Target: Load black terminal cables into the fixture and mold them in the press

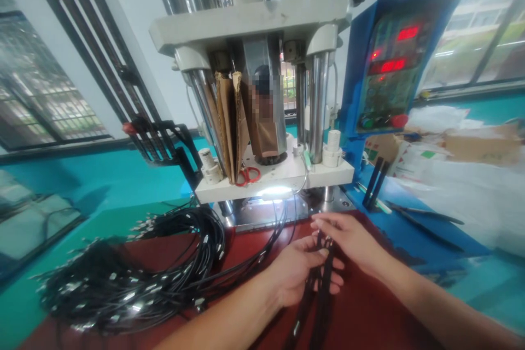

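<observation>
My left hand (296,269) is closed around a bundle of thin black cables (322,306), which hangs down toward the bottom edge of the view. At the upper end of that bundle, my right hand (348,236) pinches the cable tips with thumb and fingers; the tips are partly hidden. Both hands are above the red tabletop (361,306), just in front of the press (270,186). A large heap of black cables (123,284) with small silvery end pieces lies to the left. Several strands run from it toward the lit base of the press.
Red-handled scissors (248,176) and folded cardboard (229,126) rest on the press plate. A blue control box (385,65) with red displays stands right. Dark tweezers (426,213) lie on the blue surface (447,243) below it. White bags (484,175) are piled at far right.
</observation>
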Action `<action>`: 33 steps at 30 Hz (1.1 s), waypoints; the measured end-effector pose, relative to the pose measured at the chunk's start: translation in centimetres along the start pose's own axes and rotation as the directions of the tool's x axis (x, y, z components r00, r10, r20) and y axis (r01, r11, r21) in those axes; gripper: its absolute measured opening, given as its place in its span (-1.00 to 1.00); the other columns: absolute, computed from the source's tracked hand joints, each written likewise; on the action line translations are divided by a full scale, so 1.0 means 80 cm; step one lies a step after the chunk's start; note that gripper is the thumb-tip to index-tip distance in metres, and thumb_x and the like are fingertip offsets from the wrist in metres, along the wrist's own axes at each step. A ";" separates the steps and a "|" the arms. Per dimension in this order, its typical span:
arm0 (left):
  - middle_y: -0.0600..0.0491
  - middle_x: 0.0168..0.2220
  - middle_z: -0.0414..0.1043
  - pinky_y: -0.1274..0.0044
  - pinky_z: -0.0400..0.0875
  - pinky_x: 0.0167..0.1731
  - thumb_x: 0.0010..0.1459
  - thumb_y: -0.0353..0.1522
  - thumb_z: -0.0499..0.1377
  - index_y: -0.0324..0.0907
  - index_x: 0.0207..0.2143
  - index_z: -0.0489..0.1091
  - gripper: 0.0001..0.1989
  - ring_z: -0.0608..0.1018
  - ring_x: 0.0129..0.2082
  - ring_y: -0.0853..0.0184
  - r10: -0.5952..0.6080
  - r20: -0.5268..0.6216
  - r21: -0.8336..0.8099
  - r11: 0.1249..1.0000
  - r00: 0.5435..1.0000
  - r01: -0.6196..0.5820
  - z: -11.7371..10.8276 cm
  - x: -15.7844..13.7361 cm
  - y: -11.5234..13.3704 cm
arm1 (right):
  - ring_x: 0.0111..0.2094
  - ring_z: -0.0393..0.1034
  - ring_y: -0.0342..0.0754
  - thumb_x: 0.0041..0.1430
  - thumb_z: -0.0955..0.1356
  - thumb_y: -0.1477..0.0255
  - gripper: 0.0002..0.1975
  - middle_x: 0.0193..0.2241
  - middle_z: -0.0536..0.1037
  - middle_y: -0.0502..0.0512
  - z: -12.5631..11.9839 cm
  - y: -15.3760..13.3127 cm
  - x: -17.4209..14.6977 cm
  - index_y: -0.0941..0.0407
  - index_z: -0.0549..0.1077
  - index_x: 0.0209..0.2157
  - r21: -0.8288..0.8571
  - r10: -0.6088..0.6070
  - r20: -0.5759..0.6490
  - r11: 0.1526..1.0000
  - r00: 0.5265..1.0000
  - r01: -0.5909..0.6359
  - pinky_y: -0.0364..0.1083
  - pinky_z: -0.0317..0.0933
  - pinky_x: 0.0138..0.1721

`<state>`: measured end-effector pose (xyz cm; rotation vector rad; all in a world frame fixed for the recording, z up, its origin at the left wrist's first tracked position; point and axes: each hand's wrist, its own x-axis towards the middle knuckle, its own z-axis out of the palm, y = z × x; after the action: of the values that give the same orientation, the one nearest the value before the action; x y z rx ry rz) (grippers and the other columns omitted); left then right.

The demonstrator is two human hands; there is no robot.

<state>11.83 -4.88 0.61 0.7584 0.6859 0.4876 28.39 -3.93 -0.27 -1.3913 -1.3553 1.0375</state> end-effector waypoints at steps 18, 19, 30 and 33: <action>-0.02 -0.25 0.43 0.36 0.53 -0.28 0.27 -0.38 0.04 -0.21 -0.15 0.23 -0.88 0.63 -0.38 0.24 0.150 -0.164 -0.065 0.984 0.975 -0.163 -0.010 -0.007 -0.010 | -0.34 0.41 -0.04 0.20 0.34 0.20 -0.68 -0.30 0.59 0.07 0.014 0.002 0.009 0.08 0.55 -0.13 -0.034 -0.014 0.120 0.999 0.993 0.018 -0.12 0.25 -0.37; 0.00 -0.26 0.43 0.36 0.52 -0.26 0.23 -0.40 0.09 -0.21 -0.18 0.23 -0.88 0.62 -0.38 0.26 0.152 -0.161 -0.050 0.986 0.975 -0.162 -0.010 -0.009 -0.010 | -0.39 0.39 -0.06 0.19 0.35 0.21 -0.69 -0.34 0.58 0.06 0.011 0.002 0.008 0.08 0.55 -0.13 -0.035 0.015 0.106 0.999 0.994 -0.012 -0.14 0.22 -0.42; 0.17 -0.53 0.34 0.58 0.26 -0.56 -0.03 -0.45 0.27 -0.21 -0.33 0.28 -0.78 0.45 -0.60 0.40 0.252 -0.220 0.553 0.828 0.942 -0.093 -0.018 -0.031 -0.005 | -0.50 0.32 -0.12 0.14 0.37 0.18 -0.72 -0.47 0.50 0.01 0.011 0.006 0.002 0.09 0.54 -0.24 0.043 0.051 0.038 0.998 0.998 -0.053 -0.18 0.11 -0.56; 0.13 -0.48 0.37 0.59 0.26 -0.48 -0.02 -0.45 0.30 -0.26 -0.31 0.35 -0.78 0.43 -0.55 0.45 0.266 -0.203 0.536 0.836 0.942 -0.120 -0.021 -0.038 0.006 | -0.47 0.35 -0.11 0.15 0.37 0.15 -0.70 -0.41 0.53 0.04 0.009 0.008 0.003 0.08 0.53 -0.23 0.055 0.071 0.035 0.996 0.997 -0.073 -0.18 0.13 -0.55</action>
<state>8.47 -5.74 1.28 1.2981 1.0236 0.6090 27.83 -3.65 -1.05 -1.3957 -1.2985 1.1422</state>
